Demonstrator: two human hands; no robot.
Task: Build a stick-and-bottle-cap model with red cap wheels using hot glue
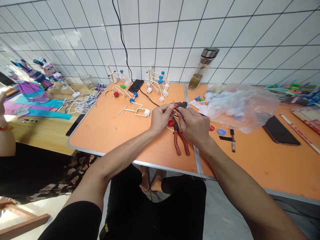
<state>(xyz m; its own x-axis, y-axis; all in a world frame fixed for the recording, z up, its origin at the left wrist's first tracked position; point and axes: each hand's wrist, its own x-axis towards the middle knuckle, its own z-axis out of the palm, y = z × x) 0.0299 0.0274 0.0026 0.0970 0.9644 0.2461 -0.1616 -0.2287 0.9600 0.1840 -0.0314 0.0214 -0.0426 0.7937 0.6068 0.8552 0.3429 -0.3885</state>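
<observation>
My left hand (162,117) is closed in a pinch on a small red piece (175,106) above the orange table. Close beside it, my right hand (193,125) has its fingers pressed together at the same spot; what they hold is hidden. Just below the hands lie pliers (180,138) with reddish-brown handles, their jaws pointing away from me. A round red disc (171,123) sits by the jaws. Behind the fingers a dark object (183,104) shows only in part.
Stick models with coloured balls (160,81) stand at the back, near a black phone (136,86). Rightward are a glass bottle (202,68), a plastic bag (242,103), a blue disc (221,131) and another phone (281,130). At left, another person's arm (6,133) shows.
</observation>
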